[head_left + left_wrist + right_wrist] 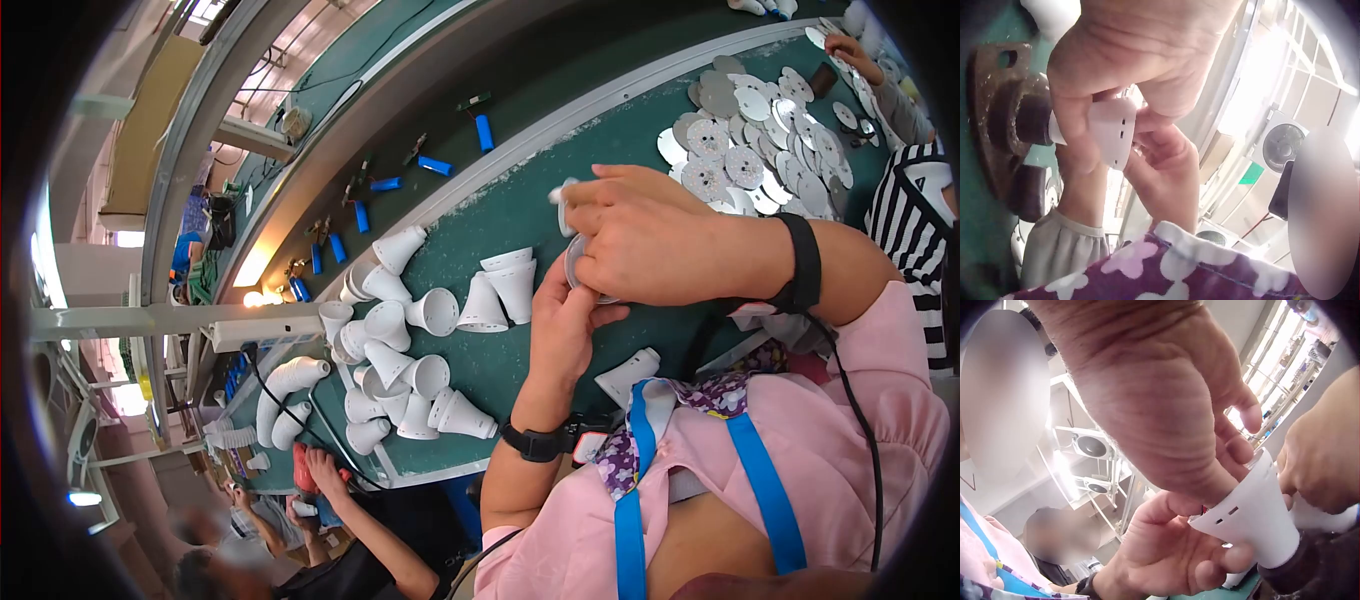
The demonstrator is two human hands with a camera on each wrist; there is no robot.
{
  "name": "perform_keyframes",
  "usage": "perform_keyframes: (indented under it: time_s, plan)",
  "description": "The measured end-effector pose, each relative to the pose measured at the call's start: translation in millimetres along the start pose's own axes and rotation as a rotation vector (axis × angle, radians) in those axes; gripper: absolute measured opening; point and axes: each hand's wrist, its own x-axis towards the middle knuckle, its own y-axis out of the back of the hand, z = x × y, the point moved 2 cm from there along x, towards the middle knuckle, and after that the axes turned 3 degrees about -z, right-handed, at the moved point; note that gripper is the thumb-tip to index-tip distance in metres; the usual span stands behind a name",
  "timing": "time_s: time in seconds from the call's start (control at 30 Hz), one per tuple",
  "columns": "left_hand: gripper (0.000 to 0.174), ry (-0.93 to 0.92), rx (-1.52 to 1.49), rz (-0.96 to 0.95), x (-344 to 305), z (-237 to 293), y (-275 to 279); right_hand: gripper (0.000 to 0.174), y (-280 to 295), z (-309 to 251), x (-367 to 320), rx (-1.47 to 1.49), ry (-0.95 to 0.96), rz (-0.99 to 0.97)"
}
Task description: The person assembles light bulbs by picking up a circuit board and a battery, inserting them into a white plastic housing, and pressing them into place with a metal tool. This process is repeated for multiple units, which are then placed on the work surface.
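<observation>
My left hand [562, 325] grips a white cone-shaped cup [1263, 515], its fingers curled round the side below the wide mouth. In the right wrist view the cup leans, its narrow end at a dark round fixture [1288, 572]. My right hand [1160, 419] reaches over the wide mouth, some fingers inside the rim with their tips hidden, the others loosely bent. A bit of red shows at the rim beside the thumb. The left wrist view has the left hand [1129, 56] round the slotted cup [1110, 131], the right hand [1163, 178] at its mouth.
White cups [385, 365] crowd the green bench [450, 235], with more standing beside the hands. Round silvery discs [750, 120] lie heaped beyond the right hand. Blue cylinders with wires [435, 166] line the far strip. Other people's hands [855, 55] are at both ends.
</observation>
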Motion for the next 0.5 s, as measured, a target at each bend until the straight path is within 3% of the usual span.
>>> perform_keyframes:
  time_s: [0.17, 0.27, 0.33, 0.37, 0.43, 0.47, 0.5]
  plan:
    - [0.030, -0.006, -0.053, 0.012, 2, 0, -3, 0.008, -2, -2, 1, -0.093, -0.009, -0.008]
    - [0.028, 0.015, -0.032, 0.035, 3, -1, -2, 0.005, 0, 3, -1, -0.002, 0.045, -0.081]
    - [0.028, 0.025, -0.064, 0.030, 3, -2, -2, 0.022, 3, 10, -12, 0.290, -0.053, 0.099]
    - [0.028, 0.021, -0.067, 0.045, 2, -2, -3, 0.022, 0, 10, -19, 0.286, -0.053, 0.095]
    - [0.028, 0.014, -0.071, 0.057, 1, -1, -3, 0.039, -8, 16, -44, 0.591, -0.382, 0.503]
    - [0.030, 0.026, -0.076, 0.046, 0, -2, -3, 0.046, -20, 16, -57, 0.668, -0.576, 0.444]
    - [0.033, 0.036, -0.080, 0.033, 0, -1, -3, 0.046, -36, 18, -70, 0.664, -0.580, 0.453]
